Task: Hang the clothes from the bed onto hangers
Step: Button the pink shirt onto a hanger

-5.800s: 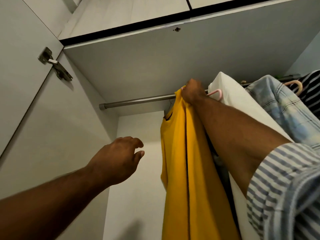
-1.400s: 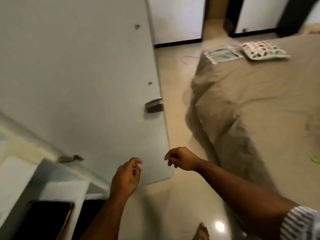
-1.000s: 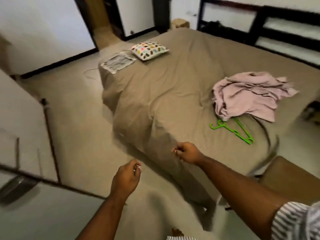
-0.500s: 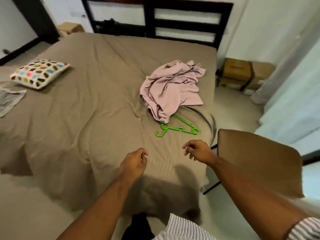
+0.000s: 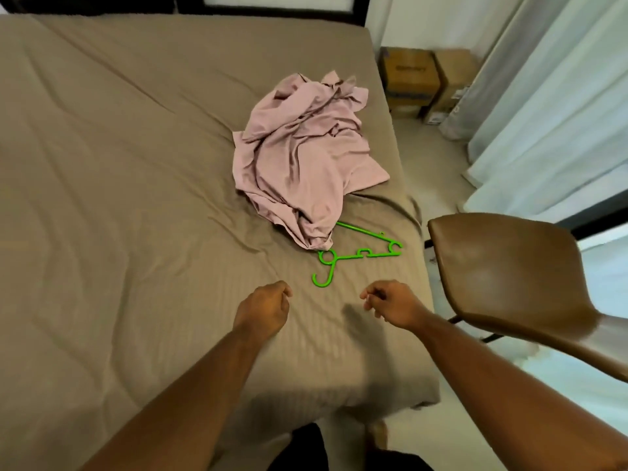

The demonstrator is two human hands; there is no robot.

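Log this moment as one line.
left hand: empty | right hand: empty | pink garment: heaped on bed, partly covering green hanger | step: nothing picked up yet

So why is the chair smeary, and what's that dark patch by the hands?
Head view: the chair looks motion-blurred, worst at its near edge; the dark patch on the bed is a shadow beside the right hand; the hanger is sharp.

Crumpled pink garment (image 5: 302, 164) overlaps green hanger (image 5: 380, 255) on the bed (image 5: 119, 164).
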